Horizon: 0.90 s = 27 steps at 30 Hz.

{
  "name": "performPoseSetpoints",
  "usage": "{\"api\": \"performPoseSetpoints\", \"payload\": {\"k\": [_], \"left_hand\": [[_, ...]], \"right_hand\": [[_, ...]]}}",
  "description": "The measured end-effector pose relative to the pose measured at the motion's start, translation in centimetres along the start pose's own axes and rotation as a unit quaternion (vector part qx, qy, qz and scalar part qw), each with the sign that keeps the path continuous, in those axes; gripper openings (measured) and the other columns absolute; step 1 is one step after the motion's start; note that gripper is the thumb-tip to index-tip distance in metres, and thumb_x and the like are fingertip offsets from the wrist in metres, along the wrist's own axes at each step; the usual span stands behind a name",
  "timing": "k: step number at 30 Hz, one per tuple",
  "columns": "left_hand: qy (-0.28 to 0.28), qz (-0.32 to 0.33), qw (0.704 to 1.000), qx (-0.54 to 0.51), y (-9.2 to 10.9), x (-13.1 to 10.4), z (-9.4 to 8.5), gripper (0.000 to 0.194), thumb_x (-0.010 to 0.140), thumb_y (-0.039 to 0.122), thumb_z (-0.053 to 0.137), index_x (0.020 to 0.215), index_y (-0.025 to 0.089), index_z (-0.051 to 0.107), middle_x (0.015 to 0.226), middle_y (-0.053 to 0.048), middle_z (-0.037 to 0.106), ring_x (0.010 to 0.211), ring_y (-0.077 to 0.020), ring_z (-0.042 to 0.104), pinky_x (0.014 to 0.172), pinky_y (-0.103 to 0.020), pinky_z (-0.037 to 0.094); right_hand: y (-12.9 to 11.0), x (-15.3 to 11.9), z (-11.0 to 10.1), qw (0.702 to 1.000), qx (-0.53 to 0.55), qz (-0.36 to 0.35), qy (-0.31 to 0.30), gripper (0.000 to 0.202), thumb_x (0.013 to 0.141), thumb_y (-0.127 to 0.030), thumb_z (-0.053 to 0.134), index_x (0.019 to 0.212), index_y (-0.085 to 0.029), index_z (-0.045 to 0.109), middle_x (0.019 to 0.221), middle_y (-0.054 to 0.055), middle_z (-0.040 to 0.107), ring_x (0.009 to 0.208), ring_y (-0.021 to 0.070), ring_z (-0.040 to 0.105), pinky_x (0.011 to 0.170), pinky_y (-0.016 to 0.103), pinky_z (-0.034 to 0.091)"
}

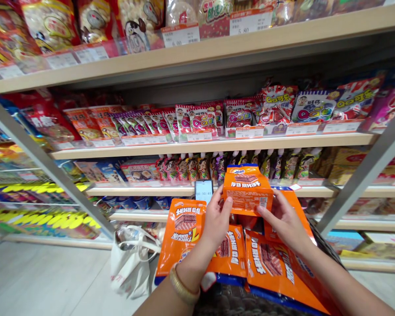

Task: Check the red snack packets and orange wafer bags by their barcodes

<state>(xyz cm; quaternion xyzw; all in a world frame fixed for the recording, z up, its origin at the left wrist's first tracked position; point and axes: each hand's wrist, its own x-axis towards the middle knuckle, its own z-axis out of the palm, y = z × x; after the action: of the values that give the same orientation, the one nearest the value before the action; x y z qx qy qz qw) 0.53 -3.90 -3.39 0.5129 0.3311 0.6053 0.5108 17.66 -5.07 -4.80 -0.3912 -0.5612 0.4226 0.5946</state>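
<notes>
Between both hands an orange wafer package [246, 191] with a blue top edge is held up in front of the shelves. My left hand [218, 215] grips its left side, thumb on the near face. On its right side, my right hand [285, 219] has its thumb at the lower corner and fingers behind the edge. Below lie several more orange wafer bags [271, 263] in a dark woven basket [230, 303]. One orange bag [184, 228] stands at the basket's left.
Shelves of snacks rise ahead, with a wooden shelf edge [217, 144] across the middle. A phone [203, 190] showing a timer is upright behind the bags. A white cloth bag [130, 263] sits on the floor at the left. A metal post [358, 171] slants at the right.
</notes>
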Motion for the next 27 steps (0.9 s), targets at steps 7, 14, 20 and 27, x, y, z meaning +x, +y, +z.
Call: {"api": "performPoseSetpoints", "payload": {"k": [7,14,20,27], "left_hand": [[-0.001,-0.003,1.0,-0.01,0.2,0.0,0.2,0.044,0.085,0.041,0.065,0.123,0.02,0.061,0.129,-0.01,0.067,0.122,-0.0284,0.06,0.107,-0.043,0.047],[0.007,-0.006,1.0,-0.007,-0.1,-0.1,0.1,0.054,0.078,0.038,0.072,0.125,0.019,0.053,0.126,-0.012,0.068,0.112,-0.0263,0.066,0.1,-0.04,0.051],[-0.047,-0.034,0.994,-0.089,0.6,-0.6,0.0,0.057,0.079,0.046,0.073,0.125,0.021,0.051,0.125,-0.012,0.068,0.116,-0.0285,0.064,0.103,-0.043,0.048],[-0.02,-0.165,0.968,-0.189,0.9,-0.7,0.0,0.056,0.078,0.057,0.069,0.12,0.019,0.065,0.115,-0.01,0.073,0.114,-0.0308,0.065,0.1,-0.044,0.049]], "right_hand": [[0.3,0.0,-0.1,1.0,-0.008,-0.006,0.005,0.048,0.082,-0.044,0.071,0.123,-0.028,0.05,0.121,0.007,0.068,0.109,0.0256,0.066,0.096,0.043,0.053],[0.9,-0.1,-0.4,0.997,-0.063,-0.044,0.028,0.045,0.084,-0.041,0.069,0.123,-0.028,0.05,0.125,0.008,0.064,0.11,0.0255,0.063,0.098,0.042,0.051],[1.7,-0.6,-0.8,0.977,-0.138,-0.142,0.075,0.048,0.085,-0.03,0.066,0.13,-0.029,0.051,0.131,0.009,0.057,0.12,0.0284,0.057,0.107,0.048,0.043],[0.1,-1.4,-0.2,0.93,-0.207,-0.303,0.026,0.064,0.083,-0.013,0.067,0.139,-0.038,0.048,0.124,0.005,0.068,0.11,0.0263,0.066,0.095,0.043,0.055]]}}
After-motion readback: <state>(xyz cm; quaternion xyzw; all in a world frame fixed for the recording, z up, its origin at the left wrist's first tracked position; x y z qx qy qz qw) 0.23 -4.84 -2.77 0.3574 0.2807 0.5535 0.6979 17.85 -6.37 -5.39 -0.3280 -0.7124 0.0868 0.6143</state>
